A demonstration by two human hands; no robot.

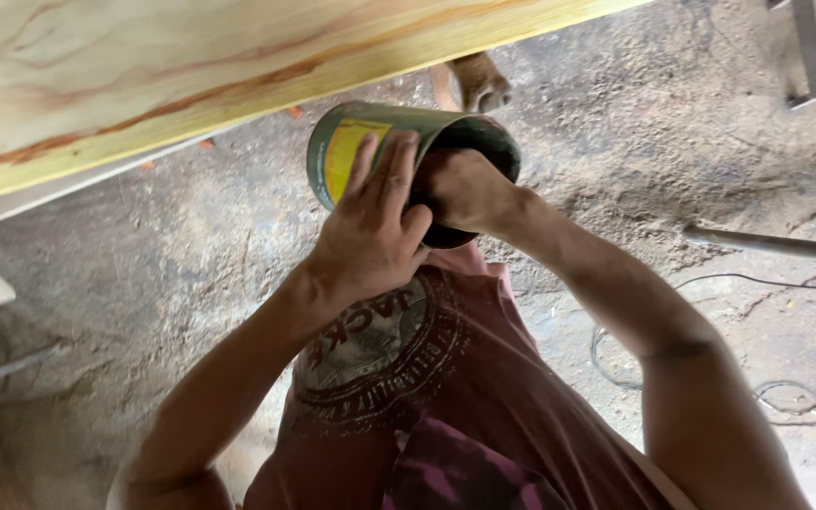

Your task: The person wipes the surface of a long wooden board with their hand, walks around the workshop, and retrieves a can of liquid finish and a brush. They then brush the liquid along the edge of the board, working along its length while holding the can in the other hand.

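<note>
Nearest the camera, a maroon printed shirt [446, 406] fills the lower frame, with both forearms rising from it toward a dented green tin can [408, 142] held tilted at chest height, well above the floor. The left hand [370, 236] wraps the can's wall, fingers [384, 165] spread flat across its yellow label in a steadying hold. The right hand [465, 189] reaches into the can's open mouth; its fingers are hidden inside, so whether they grip anything cannot be told. The step in hand appears to be drawing material out of the can; withdrawing calls for the left hand's firm hold and a straight pull clear of the rim. Just beyond the can runs the edge of a pale varnished board [144, 85], close overhead, limiting upward room. Farther off, the dusty floor [663, 123] carries a metal pipe [776, 246] and loose cable [805, 397] to the right.
</note>
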